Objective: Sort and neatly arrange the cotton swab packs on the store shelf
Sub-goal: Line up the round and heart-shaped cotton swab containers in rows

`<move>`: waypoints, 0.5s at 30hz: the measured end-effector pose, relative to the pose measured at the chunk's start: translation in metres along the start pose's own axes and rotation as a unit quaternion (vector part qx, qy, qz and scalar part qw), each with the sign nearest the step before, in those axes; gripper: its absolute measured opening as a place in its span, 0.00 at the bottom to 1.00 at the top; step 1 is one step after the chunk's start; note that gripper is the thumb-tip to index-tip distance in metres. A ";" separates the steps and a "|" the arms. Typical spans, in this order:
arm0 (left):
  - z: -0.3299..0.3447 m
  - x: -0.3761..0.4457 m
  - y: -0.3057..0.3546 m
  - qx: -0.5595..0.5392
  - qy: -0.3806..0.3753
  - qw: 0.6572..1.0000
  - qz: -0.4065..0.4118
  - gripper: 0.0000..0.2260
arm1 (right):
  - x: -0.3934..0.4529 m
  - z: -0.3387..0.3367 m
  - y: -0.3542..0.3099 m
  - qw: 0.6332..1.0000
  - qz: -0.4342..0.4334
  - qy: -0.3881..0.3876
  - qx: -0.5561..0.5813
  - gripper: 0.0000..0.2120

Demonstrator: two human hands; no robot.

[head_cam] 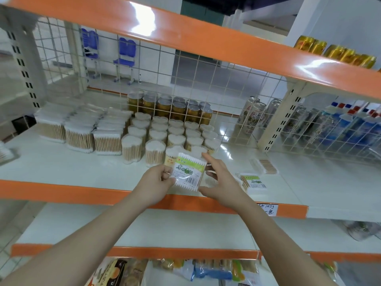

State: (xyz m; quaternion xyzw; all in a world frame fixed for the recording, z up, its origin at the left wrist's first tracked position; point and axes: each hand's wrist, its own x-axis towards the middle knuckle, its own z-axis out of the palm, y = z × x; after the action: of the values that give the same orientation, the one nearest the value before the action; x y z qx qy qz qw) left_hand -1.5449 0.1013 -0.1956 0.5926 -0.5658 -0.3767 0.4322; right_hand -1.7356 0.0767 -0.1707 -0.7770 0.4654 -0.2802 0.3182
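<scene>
Both forearms reach up from the bottom of the frame and meet at centre, over the front lip of the shelf [61, 164]. Left hand [155, 182] curls its fingers [166, 176] around the left edge of a flat pack [188, 172] and holds it, tilted, label facing the camera. Right hand [221, 182] is spread wide at the pack's right side: index tip near the top right corner, thumb under the bottom edge. Can't tell if it is actually pressing.

Pack: clear wrap, green and white label, barcode at lower right, white swab tips along top and bottom edges.

Room: open shelf to the right of the hands, broken only by a second pack [254, 181] lying flat near the front edge and a loose pack [266, 166] behind it. Wire grid [206, 79] closes the back. Orange upper shelf [185, 38] overhangs at the top of the frame.

Left of centre: flat packs [82, 129] stand in rows at middle left. Round tubs [165, 133] fill a block just behind the held pack, the front tubs partly hidden by it. Cans [171, 106] sit behind the grid.
</scene>
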 end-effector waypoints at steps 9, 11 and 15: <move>-0.009 -0.014 -0.014 -0.017 0.054 0.998 -0.015 0.08 | 0.016 0.014 -0.013 0.992 -0.025 0.057 0.110 0.18; -0.012 -0.019 -0.017 -0.012 0.064 0.998 -0.010 0.08 | 0.021 0.019 -0.014 0.992 -0.022 0.059 0.113 0.15; -0.020 -0.028 -0.022 0.006 0.082 0.997 0.001 0.09 | 0.029 0.029 -0.020 0.994 -0.021 0.055 0.096 0.13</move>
State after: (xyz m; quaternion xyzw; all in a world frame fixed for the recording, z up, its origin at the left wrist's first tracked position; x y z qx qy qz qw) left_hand -1.5206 0.1311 -0.2104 0.6233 -0.5313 -0.3232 0.4741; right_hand -1.6914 0.0646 -0.1704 -0.7358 0.4371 -0.3726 0.3588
